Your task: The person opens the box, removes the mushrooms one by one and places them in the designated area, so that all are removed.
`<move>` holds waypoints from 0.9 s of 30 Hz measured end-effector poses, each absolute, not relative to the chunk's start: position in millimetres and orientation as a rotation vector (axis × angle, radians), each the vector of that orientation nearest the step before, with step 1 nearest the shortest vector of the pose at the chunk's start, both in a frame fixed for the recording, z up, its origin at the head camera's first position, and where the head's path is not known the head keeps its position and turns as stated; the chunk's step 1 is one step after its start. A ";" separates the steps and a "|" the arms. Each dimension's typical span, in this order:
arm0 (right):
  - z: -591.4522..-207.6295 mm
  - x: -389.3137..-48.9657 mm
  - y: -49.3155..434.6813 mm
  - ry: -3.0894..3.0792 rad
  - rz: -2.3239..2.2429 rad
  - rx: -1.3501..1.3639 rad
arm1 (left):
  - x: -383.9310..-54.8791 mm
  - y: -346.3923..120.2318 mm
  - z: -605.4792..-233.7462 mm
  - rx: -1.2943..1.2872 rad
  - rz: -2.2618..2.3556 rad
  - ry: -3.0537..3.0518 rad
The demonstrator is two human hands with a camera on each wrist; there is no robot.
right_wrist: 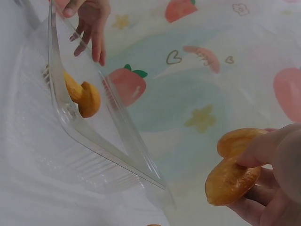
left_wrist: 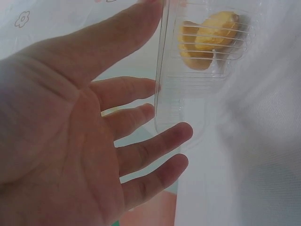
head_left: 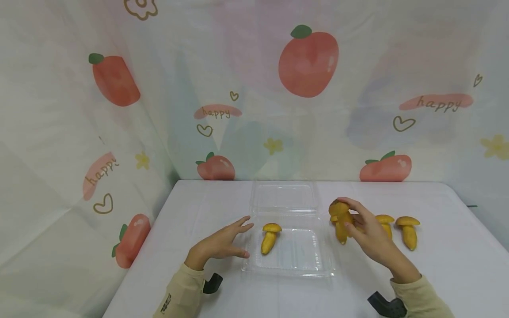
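A yellow toy mushroom (head_left: 271,238) lies in the left part of the clear plastic clamshell box (head_left: 286,267), whose lid is folded back. My left hand (head_left: 220,240) is at the box's left edge, fingers spread; in the left wrist view the palm (left_wrist: 70,136) holds nothing. To the right of the box, my right hand (head_left: 370,236) pinches another yellow mushroom (head_left: 339,208) between thumb and fingers. The right wrist view shows the held mushroom (right_wrist: 233,181) off the box's side. More yellow below it in the head view may be a further mushroom, partly hidden.
Behind and right of my right hand are a partly covered mushroom (head_left: 385,220) and another mushroom (head_left: 408,232) on the white table (head_left: 449,274). The open lid (head_left: 284,196) lies toward the back. A fruit-printed curtain (head_left: 254,88) hangs behind and along the left.
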State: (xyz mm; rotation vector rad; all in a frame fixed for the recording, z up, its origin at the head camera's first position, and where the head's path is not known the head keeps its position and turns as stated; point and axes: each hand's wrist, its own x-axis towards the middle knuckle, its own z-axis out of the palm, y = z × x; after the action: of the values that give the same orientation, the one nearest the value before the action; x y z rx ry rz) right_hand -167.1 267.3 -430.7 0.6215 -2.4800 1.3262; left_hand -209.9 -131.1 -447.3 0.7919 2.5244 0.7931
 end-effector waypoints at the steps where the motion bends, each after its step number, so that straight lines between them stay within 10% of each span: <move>1: -430.2 -167.1 269.6 -2.477 1.343 0.619 | -210.0 -131.1 -447.3 0.790 0.794 2.524; 27: -433.6 -174.4 321.5 -2.464 1.259 0.481 | -210.4 -131.3 -447.8 0.782 0.789 2.523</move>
State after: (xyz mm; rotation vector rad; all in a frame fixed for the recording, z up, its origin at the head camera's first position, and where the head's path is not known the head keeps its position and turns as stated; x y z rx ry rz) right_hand -174.4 321.5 -433.6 0.4807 -2.4636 1.2592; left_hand -210.4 -131.3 -447.8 0.7823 2.5235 0.7891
